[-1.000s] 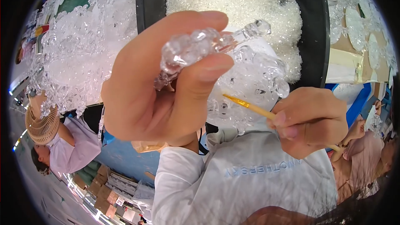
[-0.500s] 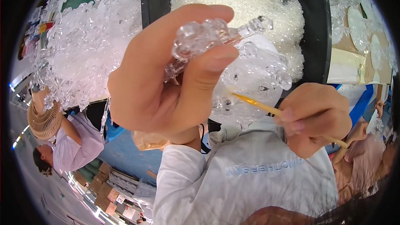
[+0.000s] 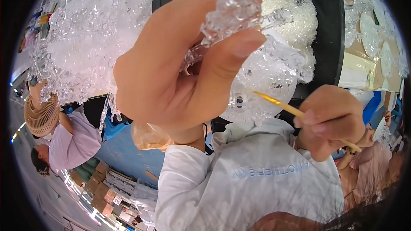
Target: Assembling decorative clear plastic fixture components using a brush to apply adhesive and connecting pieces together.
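Observation:
Close to the camera, my left hand [image 3: 167, 68] is closed, thumb and fingers pinching a clear plastic ornament [image 3: 233, 15] with rounded knobs and a short jointed stem. Just beyond the thumb shows a pale, see-through round piece [image 3: 265, 87] with clear knobs along its edge. Whether it is joined to the ornament cannot be made out, as my thumb covers part of it. My right hand [image 3: 332, 117] grips a thin paintbrush [image 3: 295, 111] with a light wooden handle. Its yellowish tip points left, at or just in front of the round piece; contact is unclear.
A black-rimmed tray [image 3: 329, 38] of sparkling clear granules lies beyond my hands. Clear plastic parts [image 3: 90, 42] are heaped at the left. Cardboard [image 3: 355, 66] with clear pieces sits at the right. One person [image 3: 77, 137] works at the far left, another [image 3: 368, 167] at the right.
My left hand and the clear ornament have shifted slightly up and to the right in view. The brush tip has moved a little right along with the round piece.

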Available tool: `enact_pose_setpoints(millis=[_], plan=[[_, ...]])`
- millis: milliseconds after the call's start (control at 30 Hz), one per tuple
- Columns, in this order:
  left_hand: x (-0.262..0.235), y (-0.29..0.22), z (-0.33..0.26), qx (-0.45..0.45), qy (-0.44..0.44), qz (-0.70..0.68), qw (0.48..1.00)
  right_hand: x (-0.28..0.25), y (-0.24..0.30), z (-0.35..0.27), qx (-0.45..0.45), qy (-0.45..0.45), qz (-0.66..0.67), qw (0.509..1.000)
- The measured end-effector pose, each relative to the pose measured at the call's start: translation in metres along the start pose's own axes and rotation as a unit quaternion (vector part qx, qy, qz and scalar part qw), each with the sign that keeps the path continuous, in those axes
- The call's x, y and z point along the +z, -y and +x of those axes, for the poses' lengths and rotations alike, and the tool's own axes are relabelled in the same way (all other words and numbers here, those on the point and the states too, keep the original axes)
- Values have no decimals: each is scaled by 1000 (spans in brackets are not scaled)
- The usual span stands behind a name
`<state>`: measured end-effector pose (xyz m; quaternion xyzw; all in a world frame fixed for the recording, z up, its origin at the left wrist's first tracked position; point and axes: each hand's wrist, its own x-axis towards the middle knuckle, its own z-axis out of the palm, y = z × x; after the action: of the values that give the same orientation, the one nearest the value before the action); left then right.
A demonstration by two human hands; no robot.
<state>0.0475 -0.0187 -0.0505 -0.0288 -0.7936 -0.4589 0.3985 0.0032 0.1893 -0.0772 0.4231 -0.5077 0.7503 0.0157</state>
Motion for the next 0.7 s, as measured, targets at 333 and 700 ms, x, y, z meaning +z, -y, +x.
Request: enact_pose_setpoints(millis=[333, 700], plan=[[12, -4, -10, -63, -68, 23, 995, -2, -2, -7, -27, -22, -9, 999], [11, 16, -1, -44, -45, 80, 995, -23, 9, -6, 0, 51, -70, 996]])
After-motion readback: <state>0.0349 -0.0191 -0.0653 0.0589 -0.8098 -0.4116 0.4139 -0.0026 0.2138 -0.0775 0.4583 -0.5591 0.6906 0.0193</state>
